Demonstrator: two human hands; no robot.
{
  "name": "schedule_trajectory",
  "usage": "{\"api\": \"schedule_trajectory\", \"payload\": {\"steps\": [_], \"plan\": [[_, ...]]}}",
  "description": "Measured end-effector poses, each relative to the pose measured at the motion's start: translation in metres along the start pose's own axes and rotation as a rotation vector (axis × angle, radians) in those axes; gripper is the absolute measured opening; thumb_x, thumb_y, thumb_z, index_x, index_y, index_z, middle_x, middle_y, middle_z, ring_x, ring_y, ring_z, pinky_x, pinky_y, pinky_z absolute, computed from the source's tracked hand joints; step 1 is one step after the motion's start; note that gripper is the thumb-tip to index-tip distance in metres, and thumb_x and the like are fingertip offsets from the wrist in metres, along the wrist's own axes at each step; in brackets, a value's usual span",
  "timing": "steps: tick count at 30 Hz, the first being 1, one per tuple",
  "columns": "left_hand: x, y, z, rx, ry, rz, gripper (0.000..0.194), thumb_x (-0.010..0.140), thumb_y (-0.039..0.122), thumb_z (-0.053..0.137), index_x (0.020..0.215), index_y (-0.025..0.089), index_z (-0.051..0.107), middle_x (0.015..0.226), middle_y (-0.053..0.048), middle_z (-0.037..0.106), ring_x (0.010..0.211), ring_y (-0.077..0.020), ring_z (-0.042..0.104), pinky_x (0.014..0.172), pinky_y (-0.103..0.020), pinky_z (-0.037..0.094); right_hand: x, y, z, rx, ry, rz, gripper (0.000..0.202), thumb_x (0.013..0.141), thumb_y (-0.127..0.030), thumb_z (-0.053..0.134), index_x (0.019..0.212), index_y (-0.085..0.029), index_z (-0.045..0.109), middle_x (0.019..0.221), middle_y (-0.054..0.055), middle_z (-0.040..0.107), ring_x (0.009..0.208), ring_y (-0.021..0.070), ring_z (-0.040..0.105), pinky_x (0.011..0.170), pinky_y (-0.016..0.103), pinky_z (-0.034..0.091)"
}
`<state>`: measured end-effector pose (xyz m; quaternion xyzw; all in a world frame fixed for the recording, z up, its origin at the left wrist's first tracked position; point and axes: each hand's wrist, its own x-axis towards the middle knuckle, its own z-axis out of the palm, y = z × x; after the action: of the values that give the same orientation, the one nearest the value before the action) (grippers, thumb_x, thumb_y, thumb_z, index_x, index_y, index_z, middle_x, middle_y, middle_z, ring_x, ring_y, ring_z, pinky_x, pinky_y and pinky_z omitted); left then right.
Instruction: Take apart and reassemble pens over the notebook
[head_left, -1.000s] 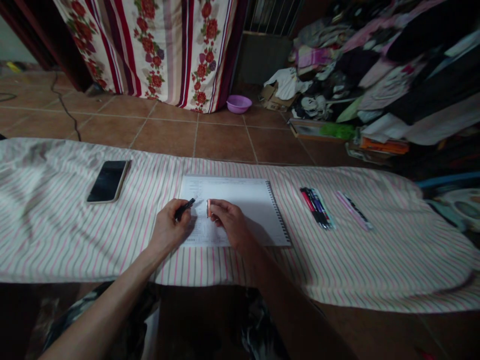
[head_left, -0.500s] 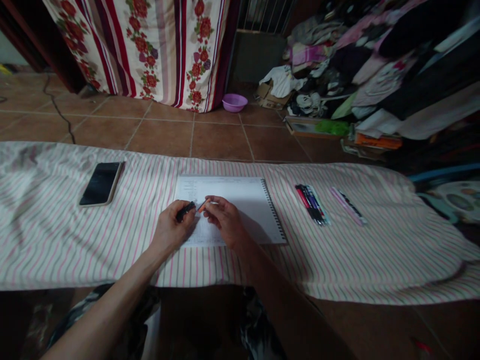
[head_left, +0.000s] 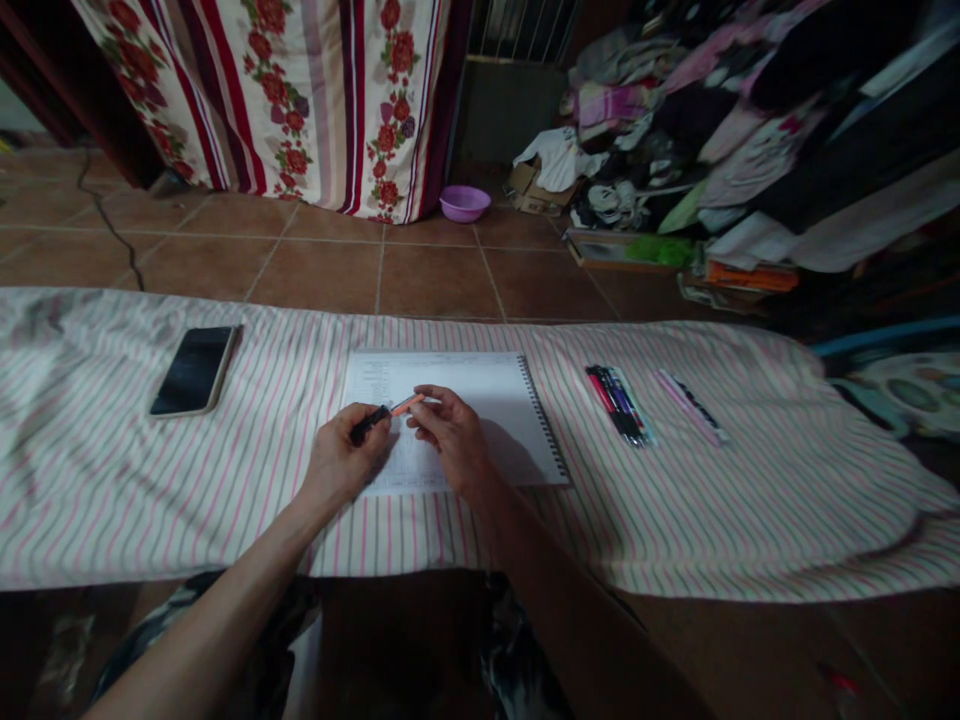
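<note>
Over the left part of a spiral notebook (head_left: 480,400), my left hand (head_left: 346,445) is closed round a black object (head_left: 369,425), perhaps a pen part. A slim orange piece (head_left: 408,404) points from it toward my right hand (head_left: 452,432), whose thumb and fingers pinch its far end. The notebook lies open on a striped cloth (head_left: 262,480), its coil on the right side. Printed lines show at the page's left edge.
A phone (head_left: 193,370) lies on the cloth at the left. Several pens (head_left: 619,405) form a row right of the notebook, with a pink pen (head_left: 688,408) and a dark one beyond. A purple basin (head_left: 465,203) stands on the tiled floor.
The orange piece now lines up with the black object and shows more of its length. My right fingers have shifted slightly up and right along it. The view has moved a little.
</note>
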<state>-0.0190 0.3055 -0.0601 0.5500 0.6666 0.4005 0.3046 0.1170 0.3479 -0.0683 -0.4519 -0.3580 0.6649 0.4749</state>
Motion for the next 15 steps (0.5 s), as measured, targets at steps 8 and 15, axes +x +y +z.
{"api": "schedule_trajectory", "payload": {"steps": [8,15], "plan": [[0.0017,0.0015,0.0006,-0.001,0.023,-0.039,0.024,0.073,0.039,0.054,0.077,0.016,0.063,0.061,0.002,0.055,0.056,-0.0119,0.049,0.051,-0.022,0.037,-0.0033,-0.0017,0.0012,-0.011,-0.016,-0.024,0.029,0.062,-0.027,0.069,0.088,-0.019,0.059,0.068,-0.002,0.065,0.058,0.0087,0.06,0.05,0.018,0.043],[0.0031,0.0022,0.0004,-0.039,0.033,-0.09,0.026,0.072,0.04,0.056,0.077,0.015,0.063,0.061,0.002,0.055,0.057,-0.0127,0.049,0.053,-0.023,0.038,-0.002,0.0017,0.0026,-0.031,-0.021,-0.054,0.027,0.061,-0.025,0.067,0.086,-0.018,0.058,0.068,-0.001,0.066,0.06,0.0107,0.062,0.051,0.019,0.044]]}}
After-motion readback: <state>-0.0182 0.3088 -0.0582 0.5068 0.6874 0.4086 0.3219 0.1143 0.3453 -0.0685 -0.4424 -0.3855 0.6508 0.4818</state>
